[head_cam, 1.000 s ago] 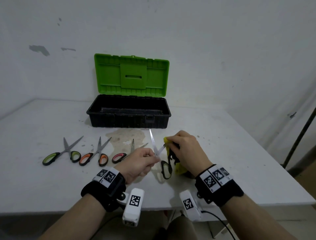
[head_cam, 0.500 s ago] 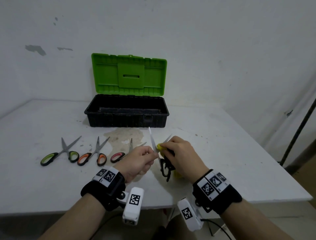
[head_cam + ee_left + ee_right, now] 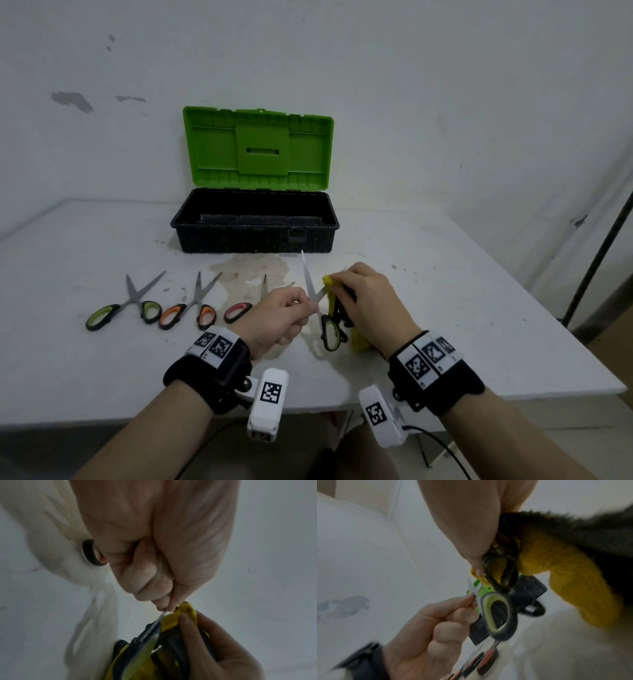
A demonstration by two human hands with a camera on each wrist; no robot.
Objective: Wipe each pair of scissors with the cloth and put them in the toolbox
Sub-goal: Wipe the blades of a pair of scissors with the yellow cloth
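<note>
My left hand pinches one steel blade of the open black-and-yellow-green scissors, held just above the table. The free blade tip points up toward the toolbox. My right hand grips the yellow cloth, folded round the other blade, whose tip peeks out past the fingers. In the left wrist view my fingertips pinch the blade beside the cloth. The right wrist view shows the handle loop hanging below the cloth. The black toolbox stands open behind, green lid up.
Three more pairs lie in a row left of my hands: green-handled scissors, orange-handled scissors and red-handled scissors, partly hidden by my left hand. A stain marks the white table before the toolbox. A dark pole leans at far right.
My right hand has rubbed the cloth along the blade, toward the pivot and back out again. The left hand keeps its pinch on the other blade and has barely moved.
</note>
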